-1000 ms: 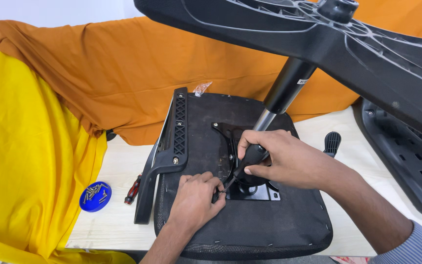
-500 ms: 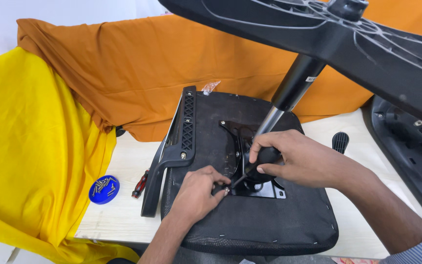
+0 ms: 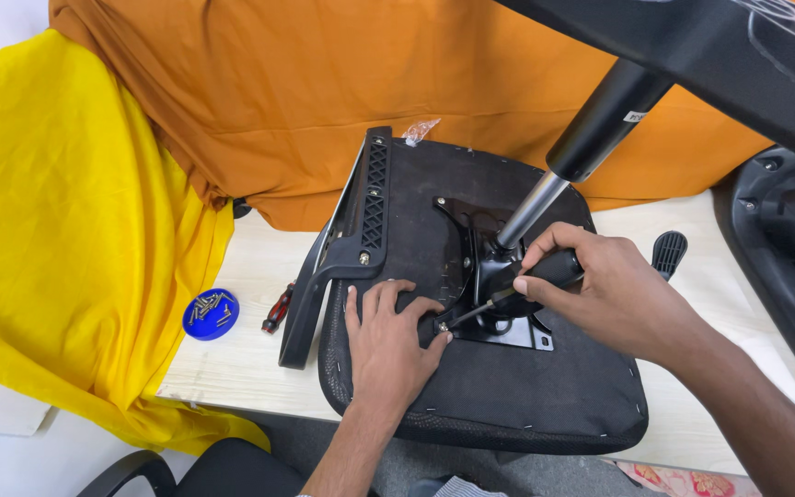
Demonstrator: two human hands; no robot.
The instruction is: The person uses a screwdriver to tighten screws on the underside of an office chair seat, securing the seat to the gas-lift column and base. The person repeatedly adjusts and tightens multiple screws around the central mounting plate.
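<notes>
An upturned black office chair seat [image 3: 508, 396] lies on the pale table [image 3: 250, 359], its metal mounting plate [image 3: 508, 333] and gas-lift column [image 3: 581, 138] pointing up. My right hand [image 3: 609, 290] grips a black-handled screwdriver [image 3: 531, 281] whose tip meets a screw [image 3: 441, 325] at the plate's near-left corner. My left hand [image 3: 388, 340] rests flat on the seat, fingertips steadying the screw beside the tip. A black armrest [image 3: 347, 244] is fixed along the seat's left edge.
A blue round lid [image 3: 210, 314] holding several screws and a small red-handled screwdriver [image 3: 276, 309] lie left of the seat. Yellow cloth [image 3: 57, 230] and orange cloth [image 3: 342, 83] drape behind. The chair's star base [image 3: 692, 37] overhangs; another black chair part [image 3: 784, 258] lies right.
The view has shifted and closed in on the seat. Both hands stay at the plate's near-left corner; the screwdriver tip remains on the screw.
</notes>
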